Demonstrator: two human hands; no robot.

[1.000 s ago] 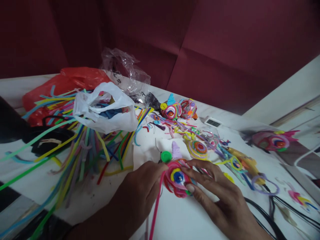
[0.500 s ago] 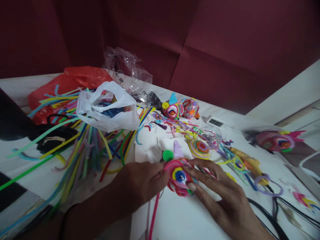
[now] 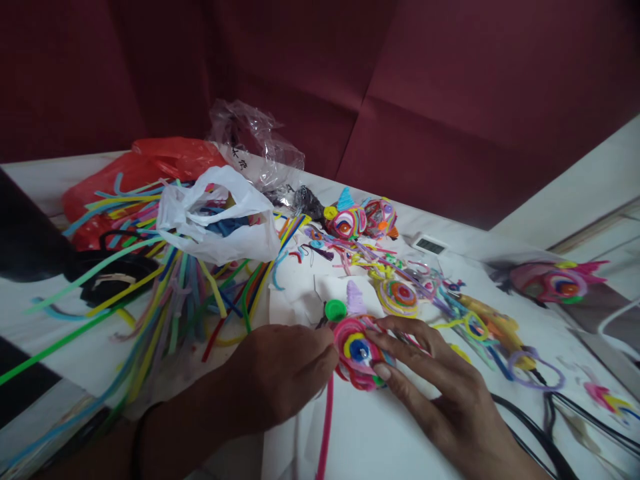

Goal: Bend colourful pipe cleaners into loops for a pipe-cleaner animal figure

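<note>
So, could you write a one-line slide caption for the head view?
Left grip and right grip at a colourful craft piece above white paper, with loose pipe cleaners spread nearby.

Pipe cleaners (image 3: 181, 287) and a glue gun (image 3: 497, 328) suggest a craft workspace.

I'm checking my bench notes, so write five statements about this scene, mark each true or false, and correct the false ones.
1. The fingers of the right hand touch the round, multicoloured fuzzy craft piece. True.
2. The long fuzzy strip running down beside the left hand is green. False: the long, pink fuzzy strip runs down beside the left hand.
3. A small, round green disc shows at the craft piece's upper left. True.
4. The right hand grips the gun-shaped tool. False: the yellow gun-shaped tool lies apart from it.
5. A crumpled, white plastic bag lies left of the craft piece. True.
</note>
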